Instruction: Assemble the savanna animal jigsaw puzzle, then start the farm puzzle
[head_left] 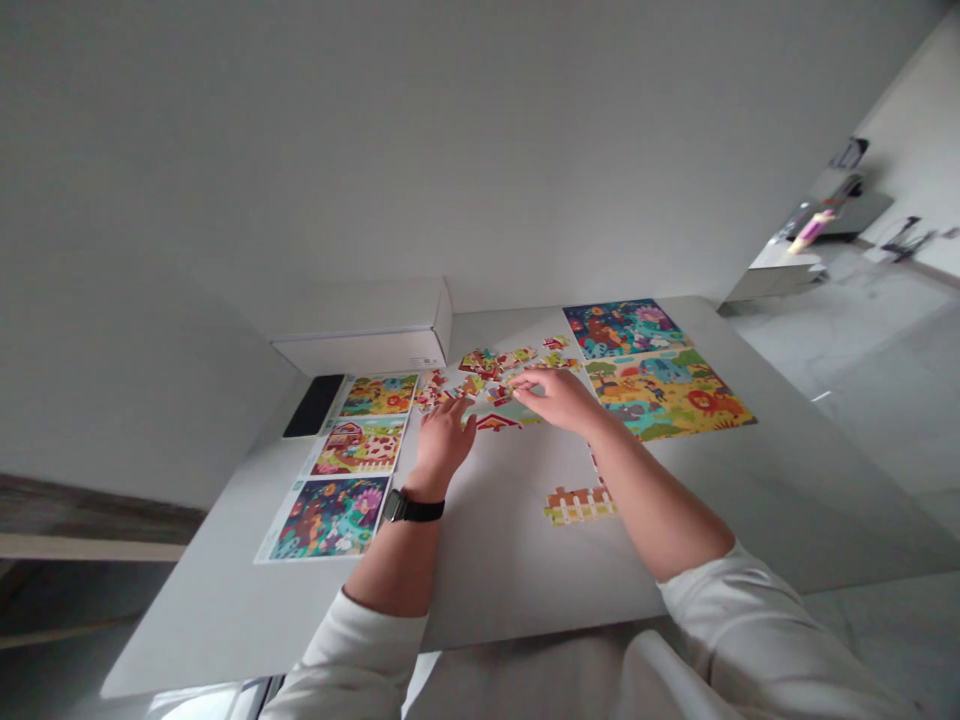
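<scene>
Loose jigsaw puzzle pieces (486, 362) lie in a heap at the back middle of the table. My left hand (444, 438) rests at the heap's near left edge, palm down with its fingers stretched out. Over the right part of the heap, my right hand (556, 398) has thumb and fingertips pinched together; whatever is between them is too small to make out. Just in front of the heap, between both hands, is a joined puzzle section with a red barn roof (497, 423). A joined fence section (579, 505) lies nearer me, partly hidden by my right forearm.
Two assembled puzzles, a dark blue one (624, 328) and a yellow animal one (675, 392), lie at the right. A sheet with three printed pictures (328, 518) is at the left, beside a black flat object (313, 405). A white box (360, 345) stands against the wall.
</scene>
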